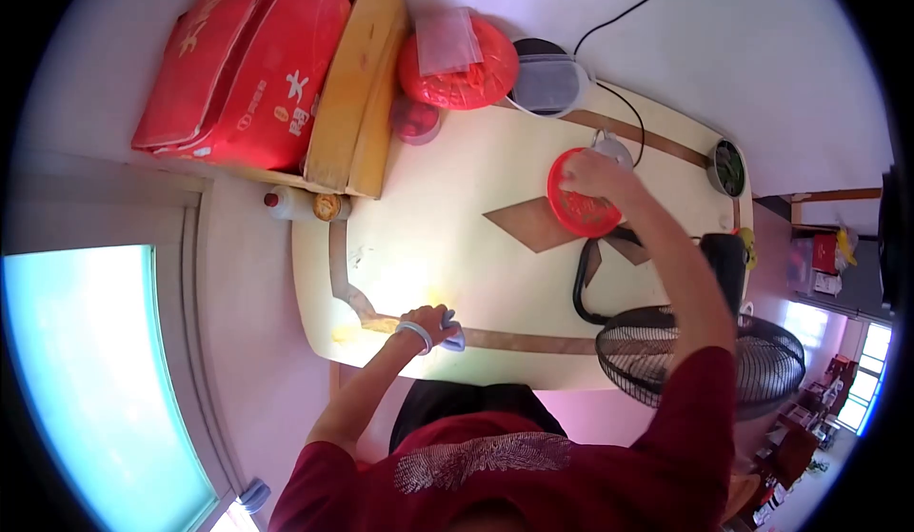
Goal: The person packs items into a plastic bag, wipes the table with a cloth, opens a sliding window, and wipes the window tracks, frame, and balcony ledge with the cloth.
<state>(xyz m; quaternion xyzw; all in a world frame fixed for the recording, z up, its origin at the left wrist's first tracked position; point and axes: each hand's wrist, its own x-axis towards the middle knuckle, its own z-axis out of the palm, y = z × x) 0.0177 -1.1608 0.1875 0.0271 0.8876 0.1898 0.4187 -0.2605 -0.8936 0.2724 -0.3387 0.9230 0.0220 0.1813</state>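
Note:
My left hand (430, 324), with a pale band at the wrist, is closed around a grey-blue cloth (454, 338) at the table's near edge. Farther back on the right, my right hand (592, 174) covers the upper right part of a round red plate (583, 220). Its fingers are curled at the plate's rim, their tips partly hidden. A patterned or textured surface shows inside the plate. Just behind that hand stands a small grey-white object (614, 148), partly blocked from view.
A black fan (700, 356) stands at the table's right, below my right forearm. Along the back are a red bundle (462, 66), a clear-lidded container (550, 85) and a metal bowl (728, 167). A red bag (252, 66) and wooden box (357, 85) fill the left corner.

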